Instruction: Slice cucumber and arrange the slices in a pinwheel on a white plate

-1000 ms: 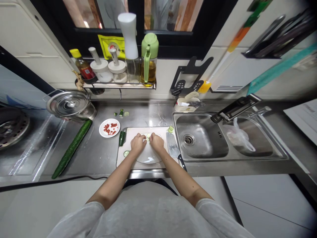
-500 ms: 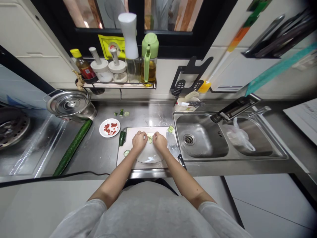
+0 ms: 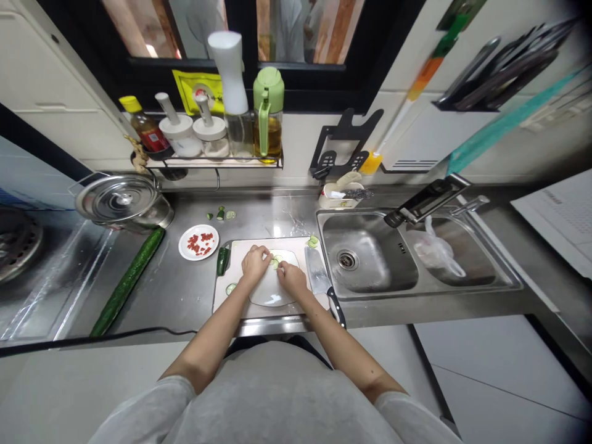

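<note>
My left hand [image 3: 254, 264] and my right hand [image 3: 290, 277] rest over a white plate [image 3: 271, 295] that lies on a pale cutting board [image 3: 240, 246]. Both have their fingers curled, pinching at thin cucumber slices [image 3: 276, 260] laid on the plate between them. Another slice [image 3: 230, 288] lies on the board to the left of the plate. A dark green cucumber end [image 3: 222, 260] sits at the board's left edge. A cleaver [image 3: 318, 279] lies flat on the board's right side, its black handle toward me.
A whole cucumber [image 3: 127, 280] lies on the steel counter at left, beside a lidded pot [image 3: 121, 200]. A small dish of red bits [image 3: 198, 242] stands behind the board. The double sink [image 3: 407, 253] is at right; bottles stand on a rack [image 3: 208, 132] behind.
My hands have drawn slightly apart and my right hand has come nearer to me on the plate. The camera has shifted a little, so everything sits further left.
</note>
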Motion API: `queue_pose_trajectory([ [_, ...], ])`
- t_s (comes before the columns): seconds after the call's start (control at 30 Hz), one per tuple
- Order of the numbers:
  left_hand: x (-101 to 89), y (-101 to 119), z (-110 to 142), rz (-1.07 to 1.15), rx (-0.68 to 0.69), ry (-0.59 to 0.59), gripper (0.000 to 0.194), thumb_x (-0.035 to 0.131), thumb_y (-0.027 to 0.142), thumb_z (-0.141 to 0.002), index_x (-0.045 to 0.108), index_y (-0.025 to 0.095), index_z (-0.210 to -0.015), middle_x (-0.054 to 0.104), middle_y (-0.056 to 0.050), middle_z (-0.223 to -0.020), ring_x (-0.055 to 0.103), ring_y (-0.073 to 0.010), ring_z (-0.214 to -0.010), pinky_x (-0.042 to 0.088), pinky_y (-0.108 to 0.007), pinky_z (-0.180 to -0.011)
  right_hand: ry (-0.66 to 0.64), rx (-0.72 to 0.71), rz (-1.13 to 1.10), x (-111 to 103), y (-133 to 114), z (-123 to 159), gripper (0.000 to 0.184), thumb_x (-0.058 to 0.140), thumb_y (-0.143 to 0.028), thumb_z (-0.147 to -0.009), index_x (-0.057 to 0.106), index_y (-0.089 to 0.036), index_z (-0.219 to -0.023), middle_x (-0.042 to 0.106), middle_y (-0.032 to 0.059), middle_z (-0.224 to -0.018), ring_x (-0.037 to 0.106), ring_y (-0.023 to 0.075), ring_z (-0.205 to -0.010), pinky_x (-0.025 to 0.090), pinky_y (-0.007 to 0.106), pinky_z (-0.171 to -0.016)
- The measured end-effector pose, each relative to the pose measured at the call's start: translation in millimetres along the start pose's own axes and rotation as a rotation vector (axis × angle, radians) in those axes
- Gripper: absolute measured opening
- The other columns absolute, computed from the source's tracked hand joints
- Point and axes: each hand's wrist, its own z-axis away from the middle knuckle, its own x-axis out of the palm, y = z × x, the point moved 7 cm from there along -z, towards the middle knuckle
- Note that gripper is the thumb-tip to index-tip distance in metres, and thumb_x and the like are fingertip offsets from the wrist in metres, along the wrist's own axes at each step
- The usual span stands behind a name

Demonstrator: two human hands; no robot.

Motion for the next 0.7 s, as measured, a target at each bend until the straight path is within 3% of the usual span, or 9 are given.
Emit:
queue_pose_trajectory([
  [0.13,-22.2,-24.5,10.9,0.071,-0.029,0.068,0.020,0.054,0.037,-0.083,0.068,0.023,-0.089,0.060,-0.002,-0.091,0.056,-0.0151,-0.082,0.038,-0.024,-0.070,0.001,-0.016,-0.029,-2.8,2.9,10.1,0.031,0.040,-0.032,-0.093,0.058,-0.023,-0.117,0.069,0.0056,-0.098,0.060,0.0189,-0.091,0.034,0.025,-0.069],
  [0.4,-48.0,-103.4,53.6,0.051,-0.141,0.088,0.020,0.056,0.035,-0.081,0.068,0.024,-0.091,0.062,-0.002,-0.084,0.057,-0.0151,-0.079,0.040,-0.025,-0.071,0.057,-0.018,-0.102,-11.0,23.5,35.7,0.031,0.042,-0.029,-0.092,0.062,-0.021,-0.113,0.069,0.0037,-0.083,0.059,0.0164,-0.078,0.032,0.023,-0.064],
  [0.7,-47.9,-129.9,87.6,-0.057,-0.204,0.031,0.023,0.055,0.036,-0.082,0.067,0.026,-0.099,0.064,-0.004,-0.092,0.059,-0.0181,-0.083,0.040,-0.027,-0.070,0.112,-0.049,-0.154,-10.9,26.1,53.9,0.030,0.041,-0.030,-0.091,0.066,-0.020,-0.104,0.067,0.0025,-0.075,0.058,0.0158,-0.072,0.032,0.022,-0.062],
])
